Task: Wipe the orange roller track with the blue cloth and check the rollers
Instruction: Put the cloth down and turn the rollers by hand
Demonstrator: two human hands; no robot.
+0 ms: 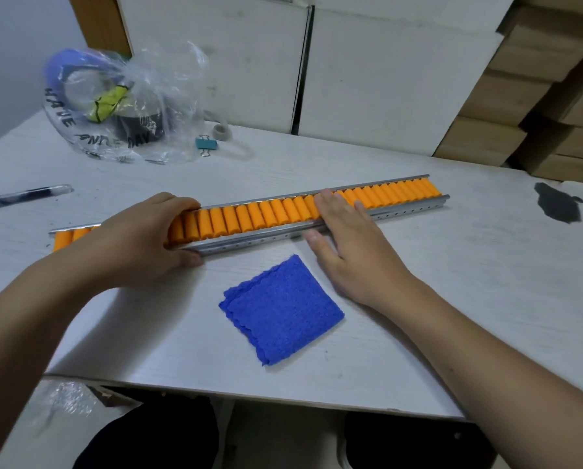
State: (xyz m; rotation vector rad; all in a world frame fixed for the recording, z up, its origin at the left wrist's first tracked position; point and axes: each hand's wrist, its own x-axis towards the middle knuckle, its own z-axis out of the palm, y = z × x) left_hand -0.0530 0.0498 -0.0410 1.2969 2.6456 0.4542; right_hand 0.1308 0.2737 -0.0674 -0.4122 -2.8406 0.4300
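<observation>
The orange roller track (259,214) lies across the white table, a long metal channel filled with several orange rollers. My left hand (141,238) clasps the track near its left part, fingers over the far rail and thumb under the near rail. My right hand (344,245) rests flat on the rollers near the middle, fingers spread, thumb against the near rail. The folded blue cloth (281,309) lies on the table just in front of the track, between my forearms, touched by neither hand.
A clear plastic bag (121,106) with tape rolls sits at the back left, with a blue binder clip (206,145) and a small tape roll (222,132) beside it. A pen (26,196) lies far left. A dark smear (557,206) marks the right. Cardboard boxes (554,96) are stacked behind.
</observation>
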